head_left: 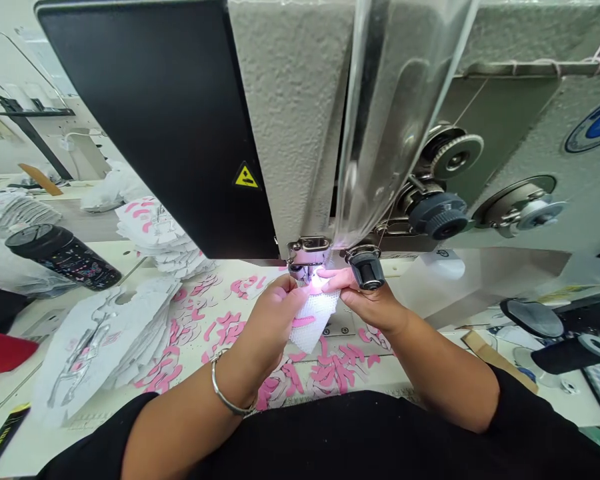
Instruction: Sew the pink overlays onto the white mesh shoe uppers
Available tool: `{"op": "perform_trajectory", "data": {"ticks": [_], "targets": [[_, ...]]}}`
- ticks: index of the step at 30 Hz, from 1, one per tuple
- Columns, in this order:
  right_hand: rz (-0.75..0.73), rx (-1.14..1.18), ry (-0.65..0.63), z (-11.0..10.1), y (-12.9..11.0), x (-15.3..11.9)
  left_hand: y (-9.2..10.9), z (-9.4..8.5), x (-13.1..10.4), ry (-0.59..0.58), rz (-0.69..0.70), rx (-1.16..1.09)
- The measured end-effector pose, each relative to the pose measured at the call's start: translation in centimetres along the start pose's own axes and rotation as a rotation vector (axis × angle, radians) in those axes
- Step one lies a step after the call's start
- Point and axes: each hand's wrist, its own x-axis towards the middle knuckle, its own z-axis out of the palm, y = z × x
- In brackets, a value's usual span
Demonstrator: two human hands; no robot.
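A small white textured fabric piece (313, 323) with pink patches lies at the lit needle area of a grey sewing machine (290, 120). My left hand (277, 313), a bracelet on its wrist, pinches the fabric's left edge just below the presser foot (307, 263). On the other side my right hand (365, 297) has its fingers on the fabric's upper right part, close to the needle; its thumb is bent under them. Bright light washes out the fingertips and the stitching spot.
Pink and white scraps (330, 373) are strewn over the table. Stacks of white cut pieces (130, 333) and a black tumbler (63, 257) stand at the left. At the right are a black thread spool (570, 353) and a wooden strip (500, 360).
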Motion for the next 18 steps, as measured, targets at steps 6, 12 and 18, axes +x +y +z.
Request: {"op": "perform_trajectory", "data": {"ticks": [6,12,18], "targets": [[0.008,0.018,0.005,-0.1,-0.1,0.1,0.1,-0.3,0.1,-0.044,-0.006,-0.056],[0.031,0.043,-0.003,-0.2,-0.1,0.4,-0.2,-0.7,0.1,-0.058,-0.017,-0.026],[0.031,0.086,-0.033,-0.2,0.2,0.5,-0.4,-1.1,-0.1,-0.124,-0.023,-0.092]]}}
